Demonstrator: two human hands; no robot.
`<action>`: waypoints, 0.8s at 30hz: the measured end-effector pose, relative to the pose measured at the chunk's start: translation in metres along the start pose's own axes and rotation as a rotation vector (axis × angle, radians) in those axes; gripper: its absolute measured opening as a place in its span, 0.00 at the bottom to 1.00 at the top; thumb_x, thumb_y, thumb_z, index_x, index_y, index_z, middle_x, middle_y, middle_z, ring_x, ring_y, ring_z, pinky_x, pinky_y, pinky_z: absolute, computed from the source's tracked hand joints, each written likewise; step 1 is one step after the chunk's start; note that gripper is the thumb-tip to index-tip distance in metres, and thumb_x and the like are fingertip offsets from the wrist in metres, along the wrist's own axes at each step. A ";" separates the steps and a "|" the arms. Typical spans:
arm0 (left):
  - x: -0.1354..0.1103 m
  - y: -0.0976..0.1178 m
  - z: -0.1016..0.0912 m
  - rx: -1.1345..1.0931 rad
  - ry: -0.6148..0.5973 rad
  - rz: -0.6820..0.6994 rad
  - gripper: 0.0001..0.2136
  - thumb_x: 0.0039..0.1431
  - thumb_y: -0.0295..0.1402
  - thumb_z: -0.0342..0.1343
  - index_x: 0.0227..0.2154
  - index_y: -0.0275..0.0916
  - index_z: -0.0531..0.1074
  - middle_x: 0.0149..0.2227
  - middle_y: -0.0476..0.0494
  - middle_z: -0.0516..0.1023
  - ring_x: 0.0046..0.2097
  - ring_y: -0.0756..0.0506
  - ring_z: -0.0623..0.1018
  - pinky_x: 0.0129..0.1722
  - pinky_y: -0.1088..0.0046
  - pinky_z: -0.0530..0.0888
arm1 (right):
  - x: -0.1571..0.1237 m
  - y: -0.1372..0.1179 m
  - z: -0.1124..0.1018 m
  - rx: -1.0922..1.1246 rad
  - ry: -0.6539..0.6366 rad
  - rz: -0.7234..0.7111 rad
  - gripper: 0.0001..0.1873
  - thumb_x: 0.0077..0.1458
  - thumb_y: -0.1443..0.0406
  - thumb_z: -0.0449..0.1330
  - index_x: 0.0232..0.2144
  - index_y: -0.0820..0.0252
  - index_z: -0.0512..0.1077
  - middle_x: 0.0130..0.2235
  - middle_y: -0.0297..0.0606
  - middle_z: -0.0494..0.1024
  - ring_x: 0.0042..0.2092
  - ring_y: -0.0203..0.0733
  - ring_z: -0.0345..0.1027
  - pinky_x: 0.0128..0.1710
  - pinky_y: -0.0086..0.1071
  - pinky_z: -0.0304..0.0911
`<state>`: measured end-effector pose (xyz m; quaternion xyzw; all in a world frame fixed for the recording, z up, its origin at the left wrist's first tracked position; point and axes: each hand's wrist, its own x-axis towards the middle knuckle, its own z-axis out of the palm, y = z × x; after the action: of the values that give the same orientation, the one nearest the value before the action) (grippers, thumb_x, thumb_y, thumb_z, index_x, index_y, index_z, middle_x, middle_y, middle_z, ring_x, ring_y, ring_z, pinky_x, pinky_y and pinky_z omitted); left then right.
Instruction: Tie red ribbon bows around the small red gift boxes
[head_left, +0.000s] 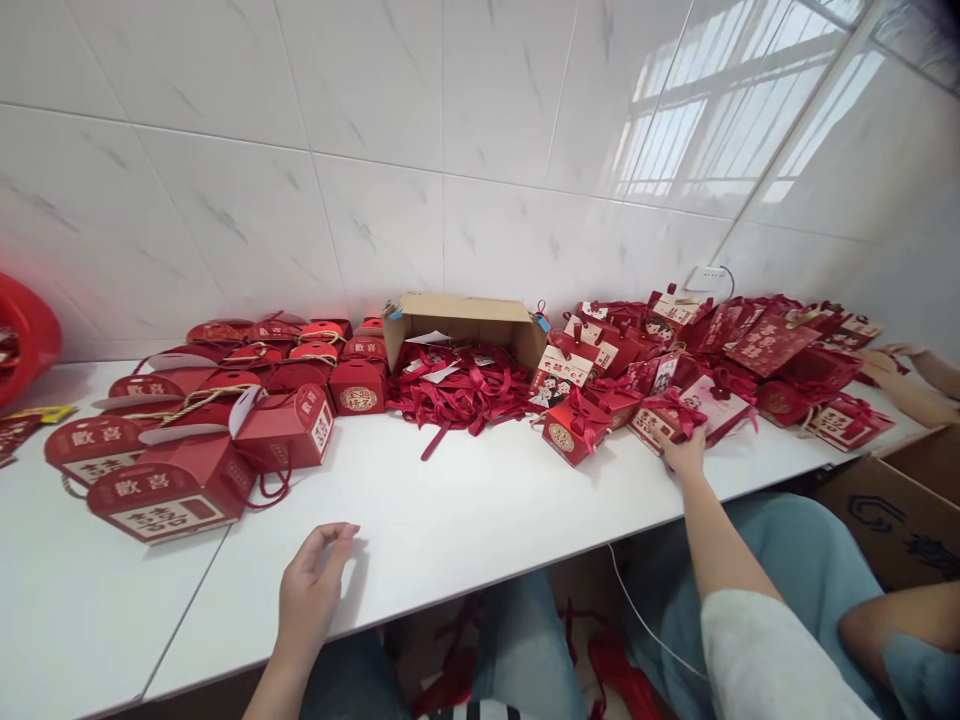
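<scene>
My right hand [684,452] is closed on the near edge of a small red gift box [656,420] with a ribbon bow, at the front of a crowded group. Beside it on the left stands another red box [574,430] tied with a bow. A pink-faced box [716,405] is just to its right. Above the white table [450,520], near its front edge, my left hand [316,580] is loosely curled with nothing visible in it. Larger red gift boxes [176,490] with rope handles stand in rows farther left.
A cardboard box [465,305] lies against the wall, with red ribbons [461,390] spilling out. At far right are another person's arms [919,385] and an open carton [885,500]. A red basin [26,340] stands at far left. A white cable [645,620] hangs below the table.
</scene>
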<state>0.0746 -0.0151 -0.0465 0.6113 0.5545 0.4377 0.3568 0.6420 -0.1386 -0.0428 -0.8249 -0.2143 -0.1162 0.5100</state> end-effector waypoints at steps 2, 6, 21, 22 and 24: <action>0.000 0.001 0.000 -0.001 0.002 -0.002 0.15 0.50 0.49 0.53 0.29 0.41 0.71 0.35 0.44 0.77 0.42 0.39 0.75 0.46 0.60 0.69 | 0.001 -0.007 0.006 -0.007 0.030 0.085 0.64 0.29 0.43 0.64 0.59 0.78 0.46 0.60 0.70 0.45 0.61 0.69 0.39 0.58 0.55 0.39; 0.000 0.002 0.001 0.005 0.014 -0.016 0.15 0.49 0.49 0.53 0.29 0.41 0.71 0.35 0.45 0.77 0.41 0.40 0.75 0.45 0.61 0.70 | -0.036 -0.030 0.018 0.029 0.157 0.126 0.59 0.46 0.41 0.52 0.63 0.74 0.31 0.63 0.66 0.30 0.65 0.63 0.23 0.60 0.56 0.29; 0.000 0.001 0.000 0.030 -0.029 0.000 0.16 0.51 0.48 0.52 0.30 0.40 0.71 0.35 0.45 0.76 0.42 0.40 0.74 0.46 0.61 0.69 | -0.129 -0.086 0.034 0.348 -0.326 -0.243 0.45 0.40 0.55 0.66 0.57 0.59 0.51 0.55 0.49 0.62 0.55 0.49 0.59 0.56 0.44 0.56; 0.000 0.001 0.000 0.033 -0.030 -0.002 0.16 0.51 0.48 0.52 0.30 0.40 0.71 0.35 0.45 0.76 0.42 0.40 0.74 0.47 0.61 0.68 | -0.128 -0.081 0.029 0.337 -0.350 -0.234 0.45 0.39 0.55 0.66 0.56 0.58 0.52 0.54 0.48 0.63 0.54 0.50 0.60 0.55 0.45 0.57; 0.001 0.000 0.000 0.037 -0.025 -0.016 0.16 0.50 0.49 0.53 0.30 0.40 0.71 0.35 0.45 0.76 0.42 0.40 0.74 0.47 0.60 0.68 | -0.126 -0.067 0.017 0.311 -0.356 -0.200 0.45 0.37 0.55 0.67 0.55 0.56 0.54 0.53 0.47 0.64 0.54 0.50 0.60 0.54 0.45 0.58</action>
<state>0.0751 -0.0139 -0.0462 0.6188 0.5628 0.4167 0.3560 0.4988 -0.1272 -0.0489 -0.7187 -0.3966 0.0150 0.5709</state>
